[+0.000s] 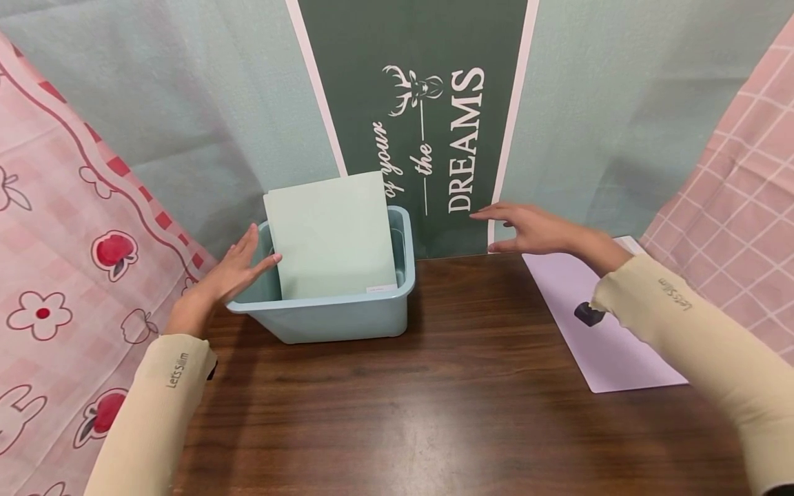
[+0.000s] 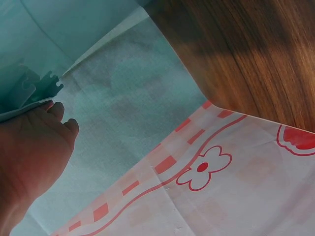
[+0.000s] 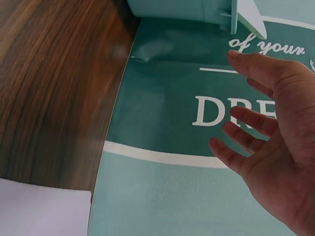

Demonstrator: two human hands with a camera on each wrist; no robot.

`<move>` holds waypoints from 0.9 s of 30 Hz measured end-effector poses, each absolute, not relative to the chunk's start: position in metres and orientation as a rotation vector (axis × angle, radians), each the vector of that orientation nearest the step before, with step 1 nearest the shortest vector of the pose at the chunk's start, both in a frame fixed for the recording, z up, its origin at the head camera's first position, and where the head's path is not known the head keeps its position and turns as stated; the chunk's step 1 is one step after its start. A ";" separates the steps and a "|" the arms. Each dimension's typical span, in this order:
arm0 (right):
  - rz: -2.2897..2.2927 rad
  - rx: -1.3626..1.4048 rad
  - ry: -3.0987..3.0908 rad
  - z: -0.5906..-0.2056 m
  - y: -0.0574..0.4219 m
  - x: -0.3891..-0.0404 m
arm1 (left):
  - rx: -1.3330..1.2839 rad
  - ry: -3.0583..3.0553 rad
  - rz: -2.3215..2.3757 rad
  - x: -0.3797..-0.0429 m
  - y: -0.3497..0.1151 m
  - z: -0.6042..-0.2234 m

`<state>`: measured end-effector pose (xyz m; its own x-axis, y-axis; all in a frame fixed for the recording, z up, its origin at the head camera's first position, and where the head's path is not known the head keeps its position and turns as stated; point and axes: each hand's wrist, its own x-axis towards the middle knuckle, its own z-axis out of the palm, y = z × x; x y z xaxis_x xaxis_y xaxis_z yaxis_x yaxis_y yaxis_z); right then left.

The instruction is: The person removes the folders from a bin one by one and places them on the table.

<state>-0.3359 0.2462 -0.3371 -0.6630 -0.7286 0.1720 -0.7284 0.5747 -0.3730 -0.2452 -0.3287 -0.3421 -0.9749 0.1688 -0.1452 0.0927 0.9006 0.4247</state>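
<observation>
A pale green folder (image 1: 331,238) stands tilted inside a light blue plastic bin (image 1: 347,320), its top rising well above the rim. My left hand (image 1: 232,275) is at the bin's left side, fingers extended and the thumb tip reaching the folder's left edge. In the left wrist view the left hand (image 2: 37,147) shows right at the bin's rim. My right hand (image 1: 527,229) hovers in the air right of the bin, holding nothing, its fingers spread and slightly bent. The right wrist view shows that same right hand (image 3: 275,123) before the dark green cloth.
A lilac sheet (image 1: 608,344) lies on the brown wooden table (image 1: 434,413) under my right forearm, with a small black object (image 1: 588,314) over it. Behind the table hangs a lettered cloth (image 1: 428,41); pink patterned cloths (image 1: 56,241) hang at both sides.
</observation>
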 end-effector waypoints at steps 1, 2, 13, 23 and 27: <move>-0.661 -1.298 2.785 -0.337 0.245 -0.336 | 0.200 2.886 0.634 -0.245 -0.329 -0.342; -0.665 -1.304 2.782 -0.337 0.243 -0.337 | 0.200 2.887 0.633 -0.245 -0.328 -0.342; -0.702 -1.371 2.747 -0.333 0.224 -0.337 | 0.205 2.887 0.638 -0.244 -0.327 -0.341; -0.709 -1.358 2.729 -0.327 0.207 -0.338 | 0.206 2.881 0.638 -0.244 -0.328 -0.341; -0.704 -1.364 2.720 -0.327 0.202 -0.339 | 0.208 2.882 0.639 -0.244 -0.328 -0.341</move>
